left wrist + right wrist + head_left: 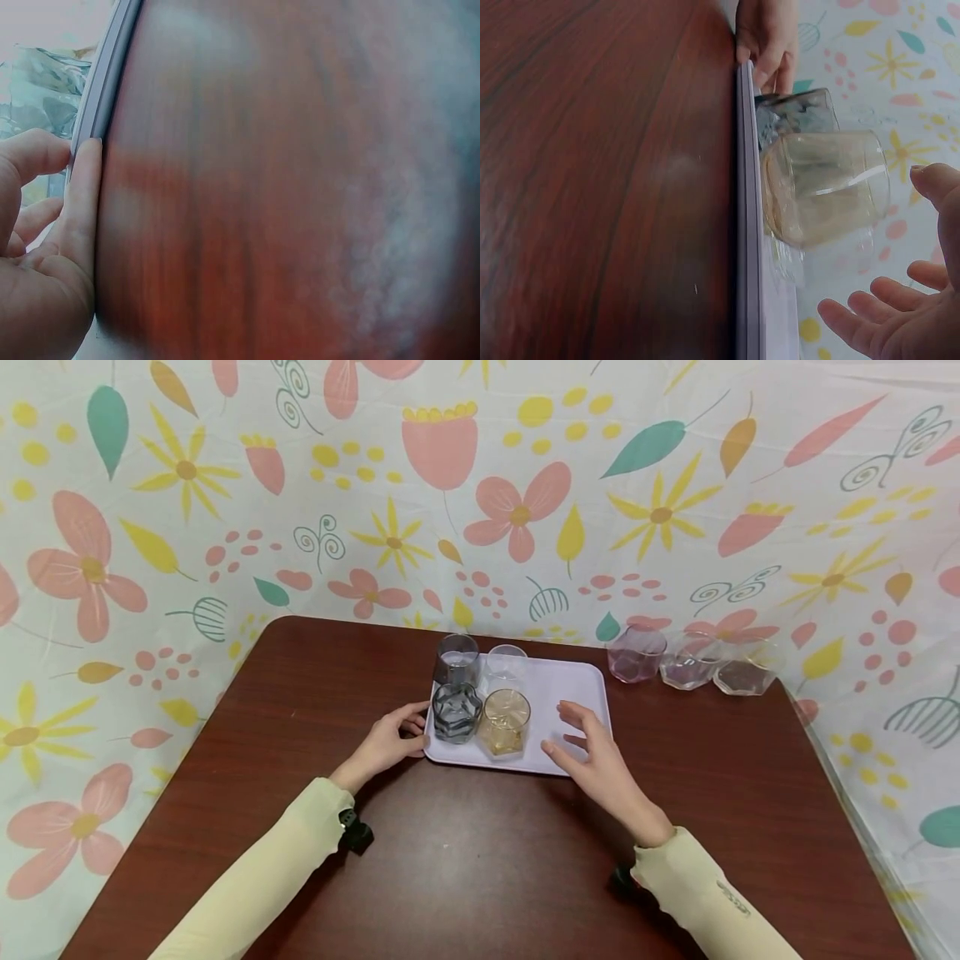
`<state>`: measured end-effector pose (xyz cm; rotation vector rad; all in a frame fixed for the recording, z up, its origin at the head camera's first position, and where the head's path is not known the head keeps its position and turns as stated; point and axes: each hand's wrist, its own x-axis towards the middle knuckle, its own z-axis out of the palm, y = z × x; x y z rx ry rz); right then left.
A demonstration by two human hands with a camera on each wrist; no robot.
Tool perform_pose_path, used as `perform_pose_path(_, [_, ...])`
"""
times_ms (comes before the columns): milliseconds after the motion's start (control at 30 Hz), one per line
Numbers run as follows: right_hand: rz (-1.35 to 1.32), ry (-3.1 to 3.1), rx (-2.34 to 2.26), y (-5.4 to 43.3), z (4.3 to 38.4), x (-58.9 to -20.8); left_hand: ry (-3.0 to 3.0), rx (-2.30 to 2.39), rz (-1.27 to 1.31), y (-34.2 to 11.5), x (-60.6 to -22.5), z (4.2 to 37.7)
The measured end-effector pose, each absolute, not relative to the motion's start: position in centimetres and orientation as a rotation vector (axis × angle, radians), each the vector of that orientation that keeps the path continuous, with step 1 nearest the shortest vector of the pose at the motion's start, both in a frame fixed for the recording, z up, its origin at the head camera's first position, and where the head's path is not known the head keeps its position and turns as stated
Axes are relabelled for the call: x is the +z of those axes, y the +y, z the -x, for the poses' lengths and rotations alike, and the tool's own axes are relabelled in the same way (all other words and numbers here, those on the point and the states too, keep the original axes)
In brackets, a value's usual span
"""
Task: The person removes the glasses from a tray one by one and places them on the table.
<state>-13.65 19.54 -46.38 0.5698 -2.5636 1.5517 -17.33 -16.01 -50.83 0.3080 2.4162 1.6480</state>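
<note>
A pale lilac tray lies on the table, with glasses grouped on its left half. My left hand is at the tray's left edge, pinching the rim between thumb and finger. Nearest to it stands a grey wavy glass; beside that is an amber glass. Behind them are a dark smoky glass and a clear glass. My right hand hovers over the tray's right side, fingers spread and holding nothing. In the right wrist view it faces the amber glass, apart from it.
Along the table's back right edge stand a pinkish glass and two clearer faceted glasses. The brown table extends around the tray. A flower-patterned cloth hangs behind the table.
</note>
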Motion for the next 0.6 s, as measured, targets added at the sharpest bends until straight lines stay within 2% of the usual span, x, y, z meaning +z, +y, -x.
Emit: perform_pose_path(600, [-0.605, -2.614, 1.513, 15.6, 15.1, -47.0, 2.413, 1.656, -0.293, -15.9, -50.5, 17.2])
